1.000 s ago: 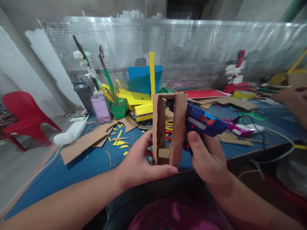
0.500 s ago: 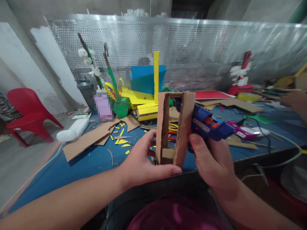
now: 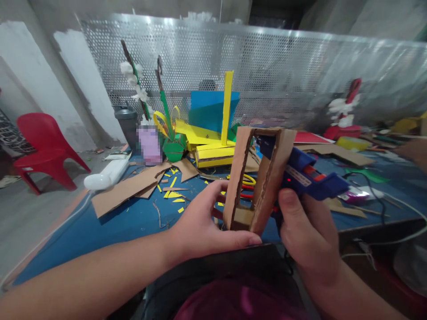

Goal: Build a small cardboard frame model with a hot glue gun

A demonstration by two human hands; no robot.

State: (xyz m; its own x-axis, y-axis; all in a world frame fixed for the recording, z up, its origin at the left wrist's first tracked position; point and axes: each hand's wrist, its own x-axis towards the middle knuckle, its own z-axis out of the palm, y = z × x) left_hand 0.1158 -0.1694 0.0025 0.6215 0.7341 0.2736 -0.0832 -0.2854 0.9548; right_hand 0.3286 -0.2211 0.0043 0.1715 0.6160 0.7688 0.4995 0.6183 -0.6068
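My left hand grips a tall, open-fronted cardboard box frame from its left side and bottom, thumb along the lower edge. The frame stands tilted slightly to the right above the table's near edge. My right hand is wrapped round the handle of a blue glue gun, which has a small red light lit. Its front end lies behind the frame's right wall, and dark blue parts of it show through the opening; the nozzle tip I cannot make out.
Cardboard pieces and yellow scraps lie on the blue table. Behind the frame stand a yellow cardboard piece with an upright strip and a green pot. A white cable runs at right. Another person's hand is at far right.
The cardboard frame and glue gun have shifted right in view, and the frame leans more to the right. Both hands keep their holds. The whole view has shifted a little.
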